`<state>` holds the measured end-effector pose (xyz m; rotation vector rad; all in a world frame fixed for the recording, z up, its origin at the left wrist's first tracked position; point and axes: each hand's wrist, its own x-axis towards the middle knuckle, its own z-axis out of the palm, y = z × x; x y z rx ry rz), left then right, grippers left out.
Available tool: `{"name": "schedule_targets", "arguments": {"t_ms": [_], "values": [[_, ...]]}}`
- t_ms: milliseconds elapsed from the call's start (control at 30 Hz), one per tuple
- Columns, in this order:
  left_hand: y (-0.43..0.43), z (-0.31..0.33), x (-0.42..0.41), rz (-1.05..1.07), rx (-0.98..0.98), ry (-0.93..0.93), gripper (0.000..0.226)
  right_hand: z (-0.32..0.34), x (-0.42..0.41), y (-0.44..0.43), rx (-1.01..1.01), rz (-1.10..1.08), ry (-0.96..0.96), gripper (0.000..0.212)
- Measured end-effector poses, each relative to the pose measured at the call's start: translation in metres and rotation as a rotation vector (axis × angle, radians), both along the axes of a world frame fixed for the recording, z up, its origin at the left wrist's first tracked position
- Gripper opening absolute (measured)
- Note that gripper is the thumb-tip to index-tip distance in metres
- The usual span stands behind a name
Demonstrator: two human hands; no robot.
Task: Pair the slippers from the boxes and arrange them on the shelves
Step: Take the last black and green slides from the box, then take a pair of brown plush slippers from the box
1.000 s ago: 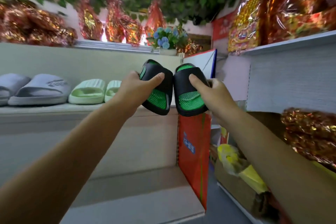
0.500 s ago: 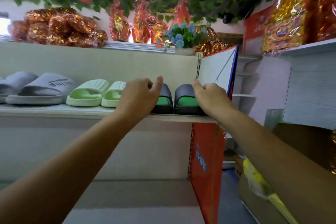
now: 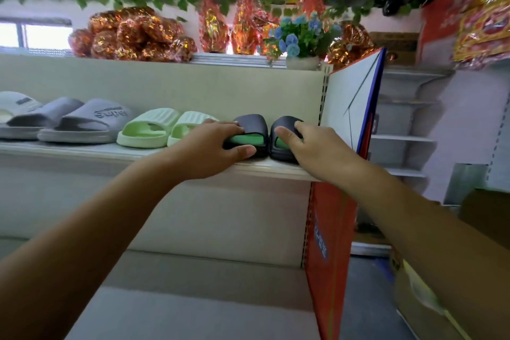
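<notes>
Head view: gripping left slipper [image 3: 252,125] with left hand [image 3: 209,146], fingers over strap, thumb at heel. Pinching right slipper [image 3: 285,124] with right hand [image 3: 311,152]. Both sitting on shelf [image 3: 82,150], touching, between pale green pair [image 3: 154,127] and end panel [image 3: 350,96]. Suggesting: squaring heels to shelf edge, keeping sides touching, releasing gently.

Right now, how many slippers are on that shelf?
7. Left to right: one whitish slipper at the frame edge, two grey slippers, two pale green ribbed slippers, two black slippers with green insoles held by the left hand and right hand. More may lie past the left edge.
</notes>
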<state>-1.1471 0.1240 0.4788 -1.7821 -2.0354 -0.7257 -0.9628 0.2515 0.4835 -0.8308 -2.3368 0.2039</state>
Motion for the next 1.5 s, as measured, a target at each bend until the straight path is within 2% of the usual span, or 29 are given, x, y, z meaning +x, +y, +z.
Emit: {"name": "schedule_targets", "arguments": {"t_ms": [100, 433, 600, 700, 833, 1000, 1333, 1500], "values": [[0.01, 0.008, 0.001, 0.058, -0.062, -0.022, 0.045, 0.004, -0.01, 0.01, 0.01, -0.05, -0.041, 0.058], [0.018, 0.013, 0.011, 0.133, -0.084, -0.031, 0.048, 0.014, -0.017, 0.018, 0.003, -0.077, -0.126, 0.07], [0.009, 0.003, 0.013, 0.145, 0.068, -0.02, 0.039, 0.009, -0.001, 0.003, 0.026, -0.045, -0.073, 0.057], [-0.011, -0.014, 0.021, 0.11, 0.188, -0.014, 0.042, -0.001, 0.014, -0.021, 0.101, 0.009, -0.037, 0.053], [-0.051, -0.053, 0.052, 0.084, 0.318, -0.001, 0.049, -0.036, 0.035, -0.06, 0.315, 0.12, 0.107, 0.052], [-0.106, -0.124, 0.08, 0.186, 0.338, -0.064, 0.051, -0.099, 0.033, -0.093, 0.269, 0.34, 0.223, 0.062], [-0.252, -0.278, 0.084, 0.715, 0.113, -0.264, 0.052, -0.244, -0.035, -0.177, -0.101, 0.704, -0.18, 0.065], [-0.345, -0.322, 0.097, 0.975, 0.037, -0.372, 0.058, -0.305, -0.067, -0.252, -0.157, 0.876, -0.336, 0.062]]}}
